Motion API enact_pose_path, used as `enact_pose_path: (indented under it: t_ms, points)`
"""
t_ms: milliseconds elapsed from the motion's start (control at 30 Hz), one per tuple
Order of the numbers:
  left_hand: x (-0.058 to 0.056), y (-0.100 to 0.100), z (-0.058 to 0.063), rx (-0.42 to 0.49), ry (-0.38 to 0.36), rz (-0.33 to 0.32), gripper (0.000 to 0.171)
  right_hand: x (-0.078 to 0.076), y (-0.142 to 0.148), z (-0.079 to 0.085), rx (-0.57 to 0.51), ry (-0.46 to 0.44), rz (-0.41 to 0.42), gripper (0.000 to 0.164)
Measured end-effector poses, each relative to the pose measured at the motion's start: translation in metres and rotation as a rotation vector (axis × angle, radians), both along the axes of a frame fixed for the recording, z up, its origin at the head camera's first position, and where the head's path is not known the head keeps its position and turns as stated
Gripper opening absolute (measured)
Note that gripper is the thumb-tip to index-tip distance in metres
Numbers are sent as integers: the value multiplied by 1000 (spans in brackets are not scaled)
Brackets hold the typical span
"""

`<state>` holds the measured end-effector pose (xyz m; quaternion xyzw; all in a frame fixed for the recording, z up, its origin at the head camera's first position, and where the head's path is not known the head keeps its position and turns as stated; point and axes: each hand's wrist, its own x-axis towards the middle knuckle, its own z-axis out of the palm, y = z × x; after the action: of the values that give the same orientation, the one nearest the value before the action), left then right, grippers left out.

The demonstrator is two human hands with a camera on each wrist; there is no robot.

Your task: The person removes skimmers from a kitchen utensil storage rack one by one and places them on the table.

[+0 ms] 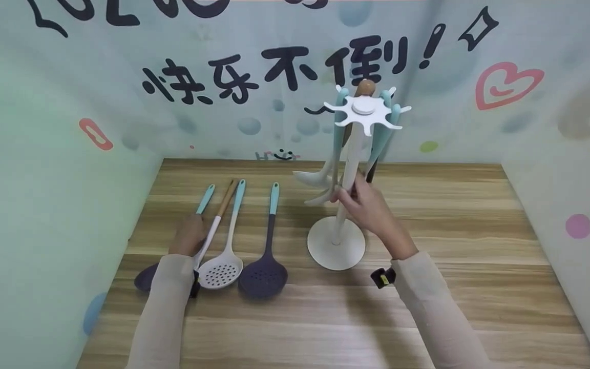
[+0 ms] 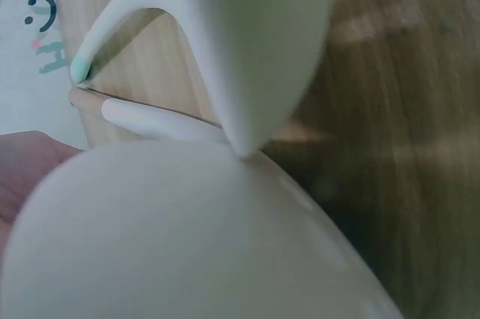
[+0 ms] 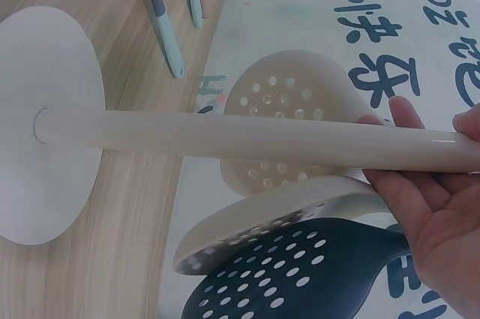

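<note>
A white utensil rack (image 1: 337,243) stands on the table, with a round base and a crown of hooks. My right hand (image 1: 372,207) grips its pole, fingers behind it in the right wrist view. Teal-handled utensils and one with a wooden handle end (image 1: 366,87) hang there. In the right wrist view a cream skimmer (image 3: 259,82) and a dark slotted turner (image 3: 277,281) show beside the pole. My left hand (image 1: 190,234) lies over the handle of a dark-headed, teal-handled utensil (image 1: 145,278); its fingers are hidden, and I cannot tell whether they grip.
Right of my left hand lie a white utensil with a wooden handle end (image 1: 227,197), a white skimmer (image 1: 222,269) and a dark slotted turner (image 1: 263,279), handles pointing to the back. A printed cloth (image 1: 244,107) hangs behind the wooden table (image 1: 459,215).
</note>
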<state>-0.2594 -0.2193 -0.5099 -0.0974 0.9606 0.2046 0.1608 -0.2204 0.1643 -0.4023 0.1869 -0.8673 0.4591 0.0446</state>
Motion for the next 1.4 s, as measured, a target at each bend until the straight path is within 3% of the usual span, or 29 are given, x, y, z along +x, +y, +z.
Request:
enact_pose_path:
  t_ms: [300,567,767,867,1133,1400]
  points:
    - [-3,4,1,155,-67,35,44,1,0,1,-20,7,9,22]
    - [-1,2,-1,110,-26,-76,42,0,0,-1,-3,33,18,21]
    - [1,3,2,230,-65,2,43,0,0,-1,-11,16,19,23]
    - [2,3,4,273,-86,5,45,0,0,0,-12,-4,16,24]
    - [1,-2,1,252,-59,-62,48,-1,0,0,-3,-33,7,25]
    - [2,-3,-5,181,-3,-46,40,0,0,0,-12,-11,9,23]
